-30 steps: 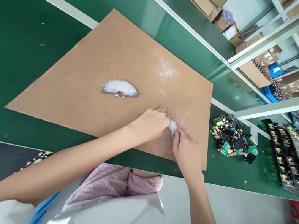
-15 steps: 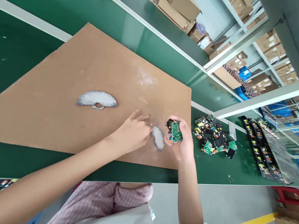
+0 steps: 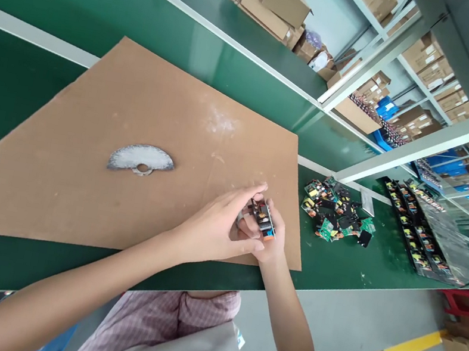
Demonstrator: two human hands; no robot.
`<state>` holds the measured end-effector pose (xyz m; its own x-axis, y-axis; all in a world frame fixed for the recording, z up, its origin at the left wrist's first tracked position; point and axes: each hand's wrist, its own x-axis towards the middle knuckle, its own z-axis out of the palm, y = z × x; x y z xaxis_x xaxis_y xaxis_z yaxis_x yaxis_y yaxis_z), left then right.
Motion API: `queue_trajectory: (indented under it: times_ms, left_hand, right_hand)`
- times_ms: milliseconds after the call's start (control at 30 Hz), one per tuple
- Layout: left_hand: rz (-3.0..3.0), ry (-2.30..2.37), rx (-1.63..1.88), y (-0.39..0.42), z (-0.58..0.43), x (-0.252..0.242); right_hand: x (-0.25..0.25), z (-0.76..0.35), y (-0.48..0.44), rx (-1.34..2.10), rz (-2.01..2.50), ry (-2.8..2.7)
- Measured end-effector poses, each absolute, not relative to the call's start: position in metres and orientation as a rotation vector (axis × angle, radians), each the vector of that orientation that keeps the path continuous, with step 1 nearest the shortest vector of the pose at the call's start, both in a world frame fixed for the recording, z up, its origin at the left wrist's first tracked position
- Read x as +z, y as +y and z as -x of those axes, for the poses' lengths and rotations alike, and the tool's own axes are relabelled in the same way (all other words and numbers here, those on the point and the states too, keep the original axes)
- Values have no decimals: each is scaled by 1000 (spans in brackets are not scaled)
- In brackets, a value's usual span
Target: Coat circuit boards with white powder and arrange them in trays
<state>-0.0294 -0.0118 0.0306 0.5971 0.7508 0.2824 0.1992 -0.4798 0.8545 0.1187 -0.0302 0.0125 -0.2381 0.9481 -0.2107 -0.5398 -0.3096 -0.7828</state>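
1. My right hand [image 3: 272,250] is closed under a small circuit board [image 3: 264,217]. It holds the piece components-up over the near right corner of the brown board [image 3: 140,92].
2. Half a second back my left hand [image 3: 210,232] lay on a grey-white patch on the brown board. It has now come across, fingers narrowed onto the circuit board's left edge.
3. Both hands now meet on that one piece, so the work has moved off the surface and into my grip. The patch is hidden behind them.
4. The grey half-disc [image 3: 142,159] lies well to the left, untouched. The loose pile of circuit boards [image 3: 337,213] sits near on the right, on the green bench [image 3: 16,76].
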Motion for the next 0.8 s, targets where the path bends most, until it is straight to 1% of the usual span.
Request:
queue_trajectory:
  times_ms: [133, 233, 333, 567, 667, 800]
  left_hand:
    - [-1982, 750, 846, -11, 31, 32]
    - [-1948, 693, 902, -8, 32, 31]
    - [-1887, 656, 966, -7, 33, 30]
    - [-1675, 721, 1010, -6, 34, 33]
    - [-1644, 704, 984, -5, 34, 35]
    - [-1698, 686, 980, -4, 34, 36]
  right_hand:
    - [12, -118, -30, 1785, 786, -663]
    - [13, -117, -30, 1737, 885, -584]
    - [15, -115, -30, 1797, 936, -532]
    - [11, -117, -32, 1953, 812, -597]
    - [11, -117, -32, 1957, 804, -575]
    - [12, -116, -31, 1931, 681, -585]
